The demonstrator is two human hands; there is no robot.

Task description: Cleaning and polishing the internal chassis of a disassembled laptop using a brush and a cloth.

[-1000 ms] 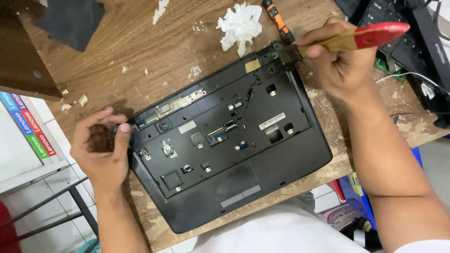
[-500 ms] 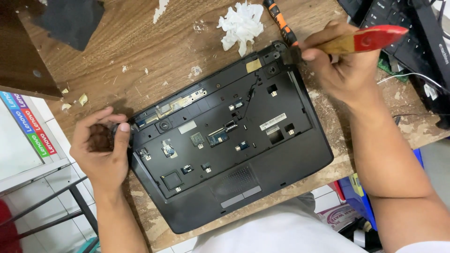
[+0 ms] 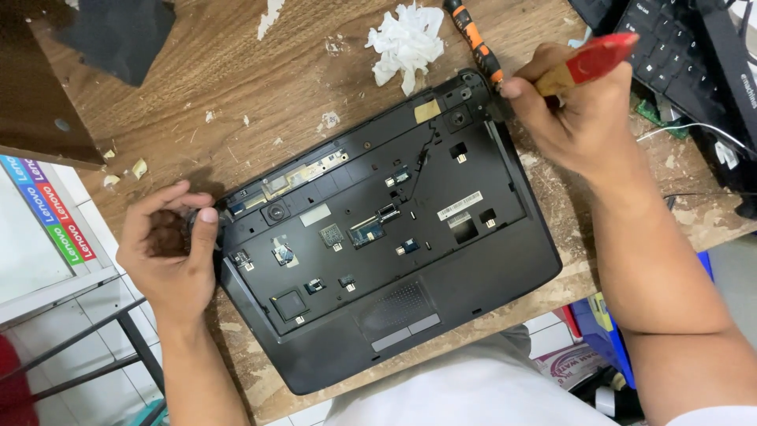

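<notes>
Laptop base (image 3: 378,252) lay keyboardless on the desk (image 3: 236,87), its near edge overhanging. I saw my right hand (image 3: 576,118) clamped on a red-handled brush (image 3: 591,63), bristles hidden at the far corner; my left hand (image 3: 169,244) gripped the left corner, fingers curled.

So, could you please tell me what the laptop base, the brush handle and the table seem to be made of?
Laptop base: matte black plastic, going by its moulded cut-outs and dull sheen. Brush handle, held in the right hand: probably wood, glossy red paint with a bare tan stretch. Table: brown wood or wood-grain laminate, chipped pale at the edge.
</notes>
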